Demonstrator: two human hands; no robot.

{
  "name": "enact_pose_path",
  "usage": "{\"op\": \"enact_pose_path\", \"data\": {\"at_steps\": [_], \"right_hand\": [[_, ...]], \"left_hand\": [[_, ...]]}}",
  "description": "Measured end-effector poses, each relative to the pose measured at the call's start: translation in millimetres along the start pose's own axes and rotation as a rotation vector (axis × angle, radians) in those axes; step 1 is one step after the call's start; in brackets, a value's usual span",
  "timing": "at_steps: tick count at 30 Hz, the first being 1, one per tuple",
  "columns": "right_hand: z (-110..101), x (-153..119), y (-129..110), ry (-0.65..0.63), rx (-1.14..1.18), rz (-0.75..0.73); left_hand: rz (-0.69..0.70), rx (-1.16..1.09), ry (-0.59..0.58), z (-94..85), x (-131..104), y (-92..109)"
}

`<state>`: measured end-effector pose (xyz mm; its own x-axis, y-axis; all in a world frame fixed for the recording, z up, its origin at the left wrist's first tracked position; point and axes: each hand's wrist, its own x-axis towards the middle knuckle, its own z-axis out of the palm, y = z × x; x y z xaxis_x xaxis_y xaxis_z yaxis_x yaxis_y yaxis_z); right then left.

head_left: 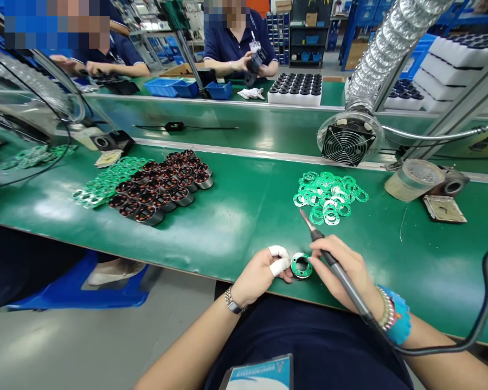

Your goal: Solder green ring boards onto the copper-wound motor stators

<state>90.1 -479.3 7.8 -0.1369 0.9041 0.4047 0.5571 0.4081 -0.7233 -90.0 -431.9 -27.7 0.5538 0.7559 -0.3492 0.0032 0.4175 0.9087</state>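
My left hand [264, 271], with white wraps on two fingers, grips the left side of a round part topped by a green ring board [301, 265] at the table's front edge. In my right hand [350, 271] is a soldering iron [341, 281], its tip pointing up and left, away from the part. A fingertip of that hand is at the ring's right side. Beyond the iron's tip lies a loose pile of green ring boards [329, 195]. Rows of copper-wound cores [162, 187] stand to the left, beside more green boards [109, 181].
A fan [345, 143] on a silver duct [390, 49] stands behind the ring pile. At right are a plastic cup [415, 179], an iron holder [451, 184] and a sponge tray [445, 209]. People work across the bench. The iron's cable [486, 281] loops at right.
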Motion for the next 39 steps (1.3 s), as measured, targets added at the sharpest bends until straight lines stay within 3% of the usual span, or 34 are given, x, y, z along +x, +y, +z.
{"op": "enact_pose_path", "data": {"at_steps": [10,22,36,39], "right_hand": [[-31.8,-21.9,-3.3,-0.063,0.113,0.002],[-29.3,-18.3,-4.3,-0.116,0.163,0.079],[-32.4,-18.2,-1.8,-0.068,0.094,0.063],[-28.5,-9.7,4.0,-0.121,0.066,0.003]], "left_hand": [[-0.019,0.010,0.013,1.0,-0.1,3.2],[-0.010,0.014,0.052,1.8,-1.0,1.5],[-0.005,0.019,0.044,0.8,-0.2,1.4],[-0.002,0.014,0.045,1.3,-0.1,1.4]]}}
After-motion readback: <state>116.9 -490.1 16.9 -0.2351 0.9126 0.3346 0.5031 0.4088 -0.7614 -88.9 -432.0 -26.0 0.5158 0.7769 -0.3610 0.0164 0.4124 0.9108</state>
